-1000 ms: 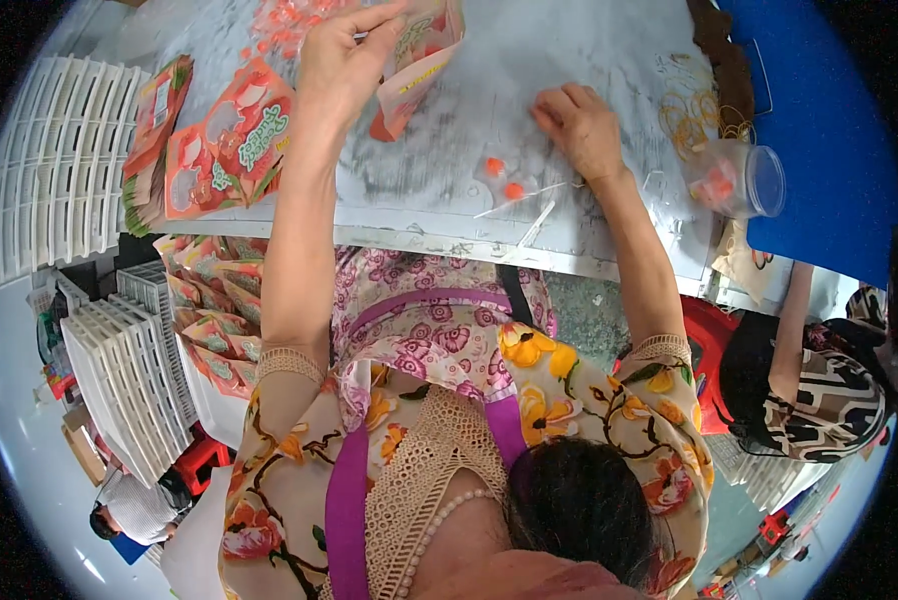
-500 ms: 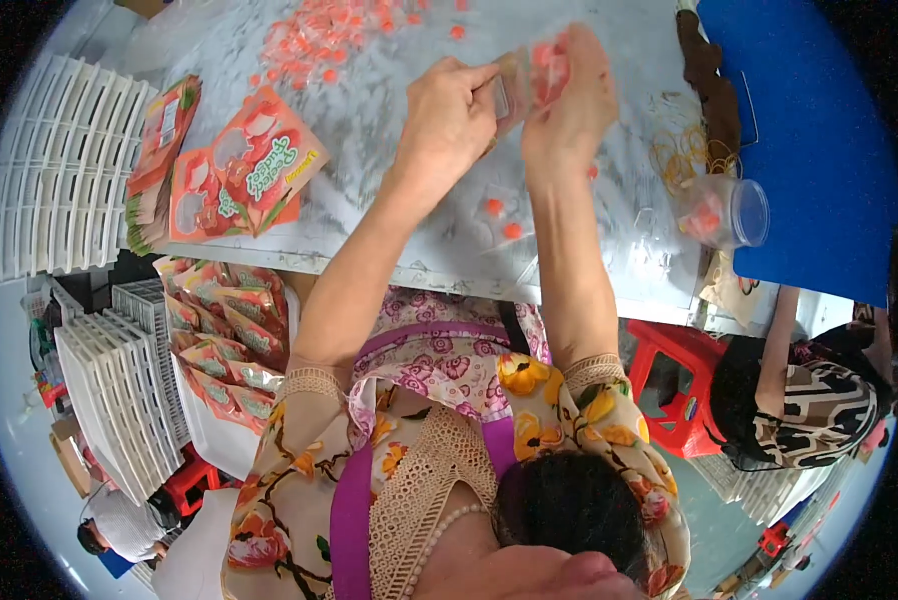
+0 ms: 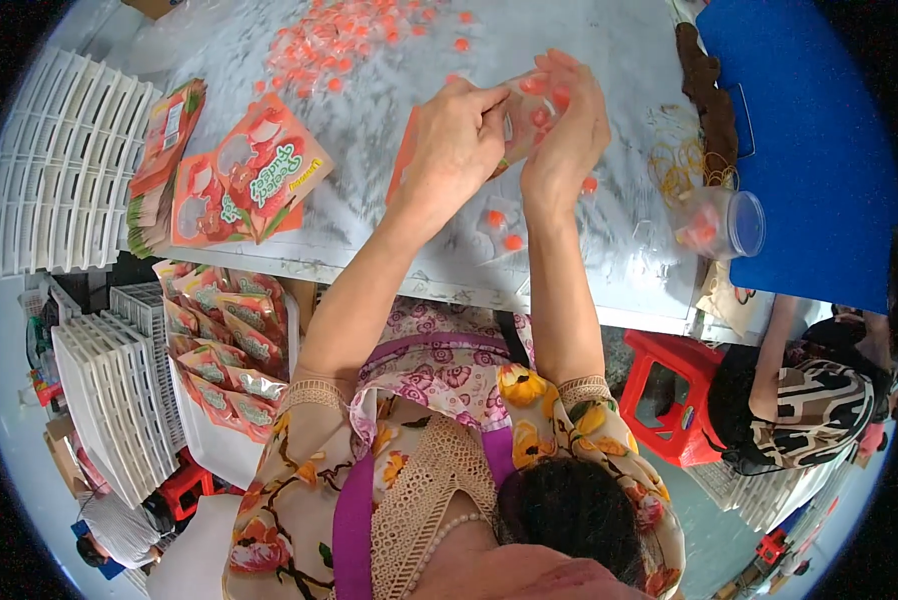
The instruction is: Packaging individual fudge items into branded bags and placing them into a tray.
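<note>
Left fingers [image 3: 491, 98] pinch pouch [image 3: 402, 152]; right hand [image 3: 571, 132] cups red-orange pieces [image 3: 540, 118]. Trayed pouches [image 3: 247, 323] look filled; flat pouches [image 3: 264, 160], loose pile [image 3: 334, 45] remain.

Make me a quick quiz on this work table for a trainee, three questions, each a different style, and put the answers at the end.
1. Multiple choice: What does the left hand hold?
A) a red stool
B) a printed pouch
C) yellow rubber bands

2. True or false: The right hand is nearer the clear jar than the left hand is.

3. Count: How many small orange-red pieces lie on the table between the two forearms, close to the near edge?

Key: 1. B. 2. True. 3. Two.
</note>
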The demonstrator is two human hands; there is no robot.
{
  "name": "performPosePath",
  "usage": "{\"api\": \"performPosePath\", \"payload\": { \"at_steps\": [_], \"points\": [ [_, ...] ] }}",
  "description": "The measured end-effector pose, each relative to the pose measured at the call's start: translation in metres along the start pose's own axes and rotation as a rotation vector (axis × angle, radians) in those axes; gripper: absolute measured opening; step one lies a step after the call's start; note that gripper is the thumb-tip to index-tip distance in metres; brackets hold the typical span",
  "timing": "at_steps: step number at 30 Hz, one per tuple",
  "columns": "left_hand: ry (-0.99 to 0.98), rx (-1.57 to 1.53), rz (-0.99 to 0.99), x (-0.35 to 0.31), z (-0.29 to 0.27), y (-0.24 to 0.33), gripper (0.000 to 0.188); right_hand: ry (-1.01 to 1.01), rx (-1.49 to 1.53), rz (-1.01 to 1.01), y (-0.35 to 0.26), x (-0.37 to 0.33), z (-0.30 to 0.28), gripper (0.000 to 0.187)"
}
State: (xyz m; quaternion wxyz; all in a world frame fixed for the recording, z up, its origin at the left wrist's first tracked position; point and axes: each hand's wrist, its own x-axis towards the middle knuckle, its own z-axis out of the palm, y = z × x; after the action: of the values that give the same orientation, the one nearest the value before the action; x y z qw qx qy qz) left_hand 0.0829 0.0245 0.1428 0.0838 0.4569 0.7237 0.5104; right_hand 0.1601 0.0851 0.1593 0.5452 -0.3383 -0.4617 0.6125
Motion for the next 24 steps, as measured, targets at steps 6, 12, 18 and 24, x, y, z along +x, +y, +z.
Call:
{"api": "performPosePath", "payload": {
  "at_steps": [6, 12, 18, 24],
  "points": [
    [-0.004, -0.006, -0.044, 0.006, -0.011, 0.008, 0.022, -0.026, -0.035, -0.130, -0.009, -0.005, 0.011, 0.034],
    [0.006, 0.031, -0.045, 0.009, -0.019, 0.010, 0.022, -0.078, -0.023, -0.222, -0.005, 0.000, 0.015, 0.031],
    [-0.020, -0.083, -0.180, 0.010, -0.025, 0.013, 0.022, -0.217, -0.154, -0.194, 0.000, 0.011, 0.018, 0.035],
    [-0.051, -0.089, -0.224, 0.021, -0.037, 0.017, 0.024, -0.291, -0.059, -0.259, 0.001, 0.020, 0.031, 0.028]
  ]
}}
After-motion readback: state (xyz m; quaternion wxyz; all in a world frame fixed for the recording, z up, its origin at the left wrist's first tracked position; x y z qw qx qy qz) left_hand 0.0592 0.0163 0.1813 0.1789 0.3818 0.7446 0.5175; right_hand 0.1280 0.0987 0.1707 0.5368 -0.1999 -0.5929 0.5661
